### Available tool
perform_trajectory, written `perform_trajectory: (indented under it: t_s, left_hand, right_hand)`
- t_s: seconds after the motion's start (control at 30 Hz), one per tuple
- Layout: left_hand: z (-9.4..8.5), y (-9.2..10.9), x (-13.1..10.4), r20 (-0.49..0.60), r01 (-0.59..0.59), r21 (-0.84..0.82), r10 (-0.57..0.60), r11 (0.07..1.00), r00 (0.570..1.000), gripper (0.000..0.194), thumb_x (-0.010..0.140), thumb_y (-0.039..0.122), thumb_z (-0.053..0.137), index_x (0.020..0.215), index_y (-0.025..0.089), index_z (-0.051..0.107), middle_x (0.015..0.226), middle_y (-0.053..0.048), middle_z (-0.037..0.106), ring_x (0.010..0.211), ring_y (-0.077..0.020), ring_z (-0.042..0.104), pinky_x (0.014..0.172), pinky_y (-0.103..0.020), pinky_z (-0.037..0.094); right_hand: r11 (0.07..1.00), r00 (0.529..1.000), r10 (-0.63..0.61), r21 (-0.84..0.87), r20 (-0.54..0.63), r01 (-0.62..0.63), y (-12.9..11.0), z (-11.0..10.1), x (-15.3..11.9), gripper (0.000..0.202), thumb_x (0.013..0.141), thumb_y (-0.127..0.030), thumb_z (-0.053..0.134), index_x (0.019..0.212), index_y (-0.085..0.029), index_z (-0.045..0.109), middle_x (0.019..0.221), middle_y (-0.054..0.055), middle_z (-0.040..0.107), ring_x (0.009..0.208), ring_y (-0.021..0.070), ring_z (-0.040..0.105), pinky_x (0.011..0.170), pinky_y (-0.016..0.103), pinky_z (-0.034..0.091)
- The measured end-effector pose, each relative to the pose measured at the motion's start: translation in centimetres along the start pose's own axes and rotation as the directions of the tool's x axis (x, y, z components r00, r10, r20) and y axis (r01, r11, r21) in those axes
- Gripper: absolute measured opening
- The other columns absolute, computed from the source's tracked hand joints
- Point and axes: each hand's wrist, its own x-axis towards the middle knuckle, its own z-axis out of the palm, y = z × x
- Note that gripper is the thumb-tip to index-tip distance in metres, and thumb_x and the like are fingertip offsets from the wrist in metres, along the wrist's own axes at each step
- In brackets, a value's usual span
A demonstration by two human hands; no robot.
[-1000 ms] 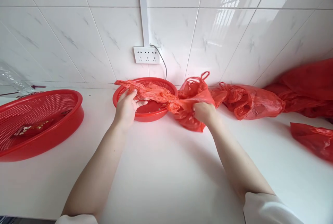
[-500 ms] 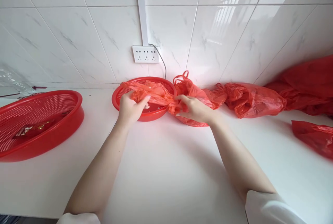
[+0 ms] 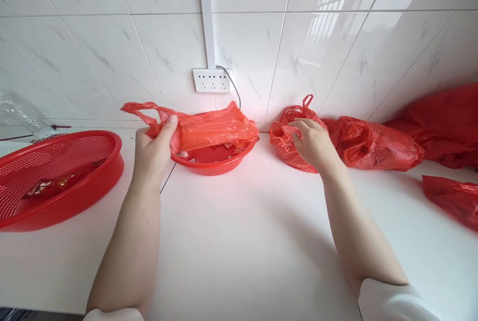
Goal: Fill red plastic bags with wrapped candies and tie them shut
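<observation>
In my left hand (image 3: 154, 149) is a red plastic bag (image 3: 211, 129), gripped near its handle end. The bag stretches sideways over the small round red basket (image 3: 211, 165) and hides much of its inside; a few small packets show at the bottom. My right hand (image 3: 313, 142) is on another red plastic bag (image 3: 291, 154), which stands crumpled on the table with a handle loop sticking up. The right fingers curl at this bag's top edge, thumb opposite them.
A larger red basket (image 3: 89, 196) with a dark red packet (image 3: 48, 186) in it is at the left. More red bags (image 3: 381, 142) line the wall to the right. A power socket (image 3: 211, 80) with a grey cable is on the tiled wall.
My hands have moved apart. The left one pulled its bag leftward, stretching it over the basket. The right one moved right with the other bag, and the two bags have separated.
</observation>
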Motion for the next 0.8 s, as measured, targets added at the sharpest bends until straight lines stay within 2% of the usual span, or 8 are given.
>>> perform_trajectory:
  t_s: [0.17, 0.27, 0.47, 0.57, 0.63, 0.7, 0.73, 0.8]
  left_hand:
    - [0.9, 1.3, -2.4, 0.282, 0.076, 0.039, -0.084, 0.996, 0.956, 0.038, 0.079, 0.051, 0.064, 0.058, 0.019, 0.061, 0.052, -0.002, 0.056, 0.054, -0.0176, 0.061, 0.043, -0.026, 0.053]
    - [0.9, 1.6, -3.0, 0.360, 0.066, 0.114, -0.104, 0.991, 0.927, 0.042, 0.082, 0.051, 0.059, 0.054, 0.019, 0.060, 0.052, -0.003, 0.056, 0.056, -0.0185, 0.061, 0.048, -0.027, 0.053]
    - [-0.2, 0.4, -0.9, 0.061, 0.032, 0.188, -0.044, 0.982, 0.997, 0.022, 0.075, 0.034, 0.066, 0.059, 0.019, 0.062, 0.058, 0.000, 0.057, 0.057, -0.0151, 0.057, 0.047, -0.024, 0.045]
    - [-1.6, -0.1, 0.5, -0.011, 0.083, 0.213, -0.082, 0.973, 0.997, 0.015, 0.072, 0.030, 0.066, 0.062, 0.019, 0.066, 0.062, 0.000, 0.060, 0.059, -0.0152, 0.057, 0.047, -0.024, 0.043]
    - [-2.9, -0.1, 1.2, 0.026, 0.089, 0.254, -0.099, 0.963, 0.995, 0.015, 0.075, 0.031, 0.063, 0.066, 0.020, 0.068, 0.065, 0.000, 0.063, 0.064, -0.0164, 0.060, 0.049, -0.023, 0.044]
    - [-4.5, 0.4, 1.5, 0.175, 0.039, 0.361, -0.109, 0.932, 0.979, 0.016, 0.078, 0.034, 0.060, 0.077, 0.022, 0.072, 0.073, 0.000, 0.067, 0.073, -0.0192, 0.063, 0.054, -0.024, 0.048]
    - [-5.3, 0.9, 1.5, 0.296, -0.019, 0.434, -0.122, 0.901, 0.948, 0.018, 0.076, 0.036, 0.063, 0.085, 0.024, 0.073, 0.081, -0.001, 0.069, 0.079, -0.0214, 0.065, 0.059, -0.025, 0.051]
    - [-6.7, 2.2, 1.2, 0.580, -0.193, 0.521, -0.179, 0.831, 0.795, 0.046, 0.065, 0.038, 0.076, 0.109, 0.030, 0.070, 0.107, -0.001, 0.069, 0.099, -0.0273, 0.064, 0.073, -0.029, 0.054]
  right_hand:
    - [0.821, 0.962, -0.267, 0.509, -0.058, 0.258, -5.7, -3.2, -2.0, 0.051, 0.091, -0.043, 0.051, 0.137, -0.024, 0.041, 0.135, 0.010, 0.052, 0.123, 0.0269, 0.050, 0.098, 0.043, 0.044]
    - [0.706, 0.899, -0.436, 0.607, -0.034, 0.365, -6.5, -3.1, -2.4, 0.040, 0.086, -0.039, 0.061, 0.122, -0.024, 0.055, 0.123, 0.009, 0.058, 0.115, 0.0264, 0.055, 0.092, 0.042, 0.049]
    - [0.513, 0.719, -0.694, 0.675, -0.038, 0.531, -6.0, -4.4, -2.6, 0.007, 0.084, -0.025, 0.063, 0.090, -0.022, 0.063, 0.107, 0.008, 0.062, 0.105, 0.0223, 0.058, 0.089, 0.039, 0.049]
    - [0.574, 0.619, -0.761, 0.645, 0.193, 0.505, -6.0, -5.6, -3.4, 0.009, 0.082, -0.030, 0.066, 0.080, -0.022, 0.063, 0.087, 0.004, 0.065, 0.089, 0.0209, 0.061, 0.081, 0.037, 0.049]
    - [0.680, 0.606, -0.710, 0.572, 0.358, 0.459, -5.9, -6.1, -4.0, 0.015, 0.079, -0.036, 0.068, 0.075, -0.022, 0.063, 0.075, 0.002, 0.063, 0.081, 0.0208, 0.061, 0.074, 0.034, 0.048]
    - [0.781, 0.622, -0.615, 0.482, 0.484, 0.398, -5.8, -6.1, -4.4, 0.020, 0.077, -0.041, 0.069, 0.074, -0.022, 0.065, 0.068, 0.001, 0.062, 0.075, 0.0205, 0.061, 0.065, 0.031, 0.046]
    - [0.814, 0.626, -0.574, 0.451, 0.528, 0.367, -5.8, -6.0, -4.5, 0.020, 0.077, -0.042, 0.068, 0.075, -0.022, 0.066, 0.068, 0.001, 0.062, 0.072, 0.0198, 0.060, 0.062, 0.030, 0.045]
    - [0.844, 0.615, -0.530, 0.435, 0.584, 0.314, -5.9, -5.7, -4.6, 0.014, 0.081, -0.037, 0.063, 0.080, -0.024, 0.068, 0.071, 0.000, 0.065, 0.068, 0.0175, 0.060, 0.059, 0.028, 0.042]
